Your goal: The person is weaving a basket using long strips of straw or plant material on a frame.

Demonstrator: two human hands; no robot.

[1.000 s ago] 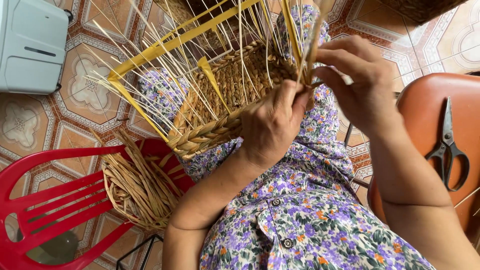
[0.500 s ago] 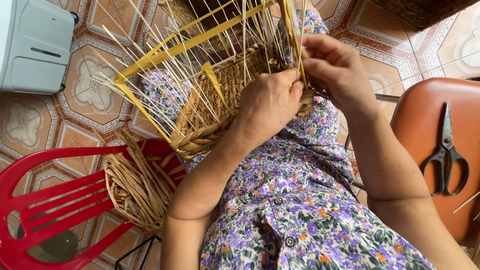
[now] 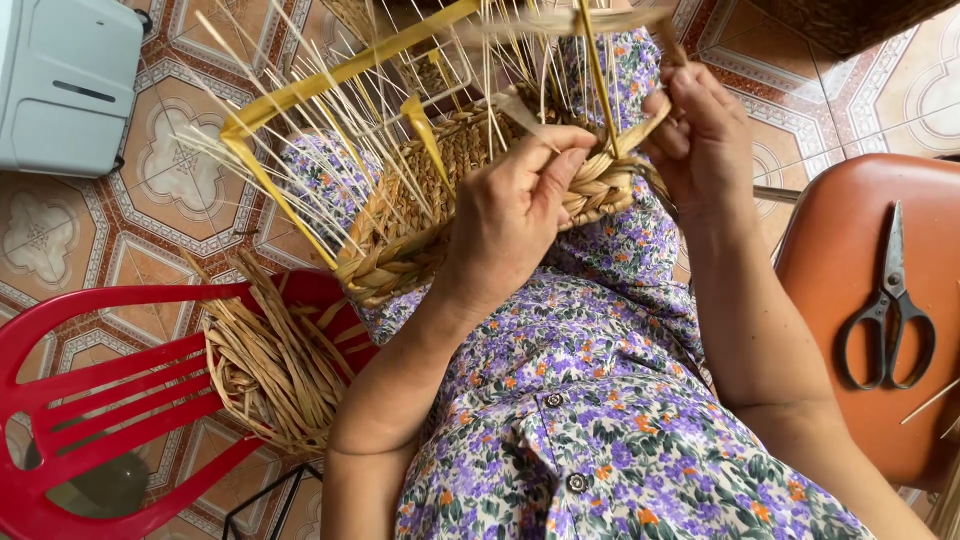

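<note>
A red plastic chair [image 3: 90, 400] stands at the left on the tiled floor [image 3: 180, 170], carrying a bundle of straw strands [image 3: 270, 365]. On the lap lies the half-woven basket [image 3: 440, 190], its thin stakes fanning upward. The left hand [image 3: 510, 215] presses the braided rim, thumb on top. The right hand [image 3: 705, 135] pinches a strand at the rim's edge. Black scissors [image 3: 888, 305] lie on an orange seat [image 3: 860, 250] at right.

No packages, labels, signs or screens in view. Closest candidate is the pale blue-grey plastic box [image 3: 65, 85] on the tiled floor, top left: rounded corners, dark slot on its face, no visible label or display.
</note>
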